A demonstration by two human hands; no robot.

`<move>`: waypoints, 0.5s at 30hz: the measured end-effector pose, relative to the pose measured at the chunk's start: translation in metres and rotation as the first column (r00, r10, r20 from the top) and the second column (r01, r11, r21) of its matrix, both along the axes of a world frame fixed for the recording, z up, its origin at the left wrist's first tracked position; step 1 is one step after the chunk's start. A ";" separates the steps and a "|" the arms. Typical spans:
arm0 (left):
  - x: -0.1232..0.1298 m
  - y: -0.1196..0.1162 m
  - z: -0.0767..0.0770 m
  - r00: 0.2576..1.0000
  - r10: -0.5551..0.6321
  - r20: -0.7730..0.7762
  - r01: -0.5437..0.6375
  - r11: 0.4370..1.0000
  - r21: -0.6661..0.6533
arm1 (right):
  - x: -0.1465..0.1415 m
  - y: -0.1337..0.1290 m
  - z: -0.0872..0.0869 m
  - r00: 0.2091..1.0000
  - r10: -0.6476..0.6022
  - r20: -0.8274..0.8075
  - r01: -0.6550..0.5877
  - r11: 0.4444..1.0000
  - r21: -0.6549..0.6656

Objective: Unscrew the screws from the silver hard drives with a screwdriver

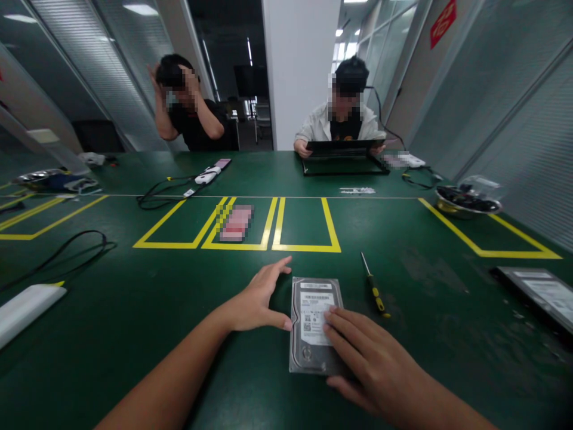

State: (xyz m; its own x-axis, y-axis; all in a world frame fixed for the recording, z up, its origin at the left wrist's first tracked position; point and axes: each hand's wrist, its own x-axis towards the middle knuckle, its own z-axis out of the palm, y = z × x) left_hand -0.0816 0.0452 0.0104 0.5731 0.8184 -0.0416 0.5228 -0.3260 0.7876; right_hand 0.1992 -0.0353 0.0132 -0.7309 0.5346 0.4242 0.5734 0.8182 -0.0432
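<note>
A hard drive [313, 352] with a white printed label lies on the green table in front of me. Over its right side rests my right hand [371, 352], fingers together on the label and thumb by the near edge; the drive's lower right corner is hidden. My left hand [257, 298] is open at the drive's left side, its fingers spread and pointing forward. The left thumb tip is at the drive's edge; whether it touches, I cannot tell. Beyond my right hand lies a yellow and black screwdriver [375, 289], its tip pointing away.
Yellow tape outlines [307, 247] mark the table; a pink blurred item [237, 223] lies in one. At right are another hard drive [537, 292] and a metal bowl [468, 206]. A white object [27, 310] and a black cable [85, 233] lie left. Two people sit opposite, one holding a black frame [344, 173].
</note>
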 end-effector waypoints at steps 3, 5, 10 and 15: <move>0.001 0.000 0.000 1.000 0.015 0.001 -0.015 1.000 0.013 | 0.001 0.002 -0.001 1.000 0.002 0.014 -0.002 1.000 0.000; 0.002 0.000 -0.002 0.999 0.033 0.001 -0.033 0.999 0.024 | 0.003 0.004 -0.003 1.000 -0.008 0.022 0.009 1.000 -0.013; 0.006 0.002 -0.008 0.998 0.065 -0.005 -0.064 0.992 0.108 | 0.005 0.010 -0.007 0.998 -0.033 0.058 0.033 0.999 -0.005; 0.010 0.000 -0.013 0.994 0.093 -0.049 -0.080 0.971 0.225 | 0.006 0.015 -0.006 0.994 -0.058 0.089 0.060 0.998 -0.022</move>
